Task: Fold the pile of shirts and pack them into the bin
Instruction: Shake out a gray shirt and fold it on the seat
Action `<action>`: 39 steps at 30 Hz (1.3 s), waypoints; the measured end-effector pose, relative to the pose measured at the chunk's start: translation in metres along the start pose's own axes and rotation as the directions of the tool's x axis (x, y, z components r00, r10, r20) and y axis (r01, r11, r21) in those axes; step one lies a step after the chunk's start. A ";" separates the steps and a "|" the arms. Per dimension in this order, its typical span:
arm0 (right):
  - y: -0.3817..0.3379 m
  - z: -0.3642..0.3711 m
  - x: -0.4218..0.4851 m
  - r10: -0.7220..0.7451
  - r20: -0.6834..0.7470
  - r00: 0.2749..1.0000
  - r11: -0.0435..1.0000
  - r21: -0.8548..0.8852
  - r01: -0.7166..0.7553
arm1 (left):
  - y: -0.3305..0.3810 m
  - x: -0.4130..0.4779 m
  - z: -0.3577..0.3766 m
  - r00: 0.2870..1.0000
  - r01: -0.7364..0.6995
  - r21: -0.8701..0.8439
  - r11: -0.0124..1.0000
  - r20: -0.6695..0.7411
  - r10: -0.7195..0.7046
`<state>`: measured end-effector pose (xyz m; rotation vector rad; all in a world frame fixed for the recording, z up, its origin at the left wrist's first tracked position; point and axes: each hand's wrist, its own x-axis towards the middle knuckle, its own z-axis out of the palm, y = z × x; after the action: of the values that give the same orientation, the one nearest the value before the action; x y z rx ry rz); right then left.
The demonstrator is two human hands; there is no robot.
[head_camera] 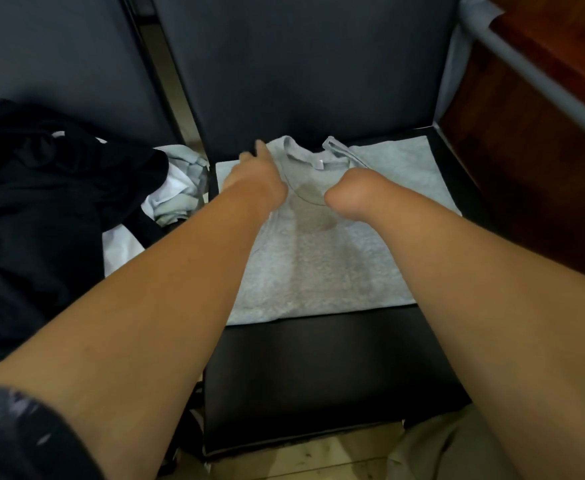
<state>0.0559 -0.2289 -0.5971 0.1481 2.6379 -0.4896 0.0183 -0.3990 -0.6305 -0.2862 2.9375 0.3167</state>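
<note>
A light grey shirt (322,258) lies flat, collar away from me, on a black padded seat (319,372). My left hand (253,174) reaches over the shirt's left shoulder with its fingers stretched out straight, touching the cloth near the collar. My right hand (348,190) is bent down at the wrist on the shirt just right of the collar; its fingers are hidden under the hand. A small fold of grey cloth (334,145) stands up beyond that hand. A pile of shirts, black (41,209) on top and white and pale blue (176,192) beneath, lies on the left.
Dark upholstered backrests (312,64) rise behind the seat and the pile. A brown wooden panel (533,174) and a grey metal tube (540,81) stand to the right. Light wooden floor (319,459) shows below the seat's front edge.
</note>
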 end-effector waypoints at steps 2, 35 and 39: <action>0.003 -0.005 -0.005 -0.013 -0.021 1.000 0.999 0.043 0.014 | 0.013 0.000 0.002 0.991 0.030 -0.010 0.999 -0.131 -0.031; 0.051 -0.021 0.002 0.174 -0.040 0.984 0.981 0.096 -0.169 | 0.103 0.021 0.027 0.936 -0.350 -0.204 0.914 -0.034 0.351; 0.041 -0.017 -0.003 0.111 -0.093 0.989 0.988 0.119 -0.099 | 0.068 -0.001 0.011 0.949 -0.315 -0.306 0.898 -0.087 0.303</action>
<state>0.0594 -0.1845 -0.5943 0.3542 2.6821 -0.6113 0.0073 -0.3315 -0.6276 0.1444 2.9537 0.8409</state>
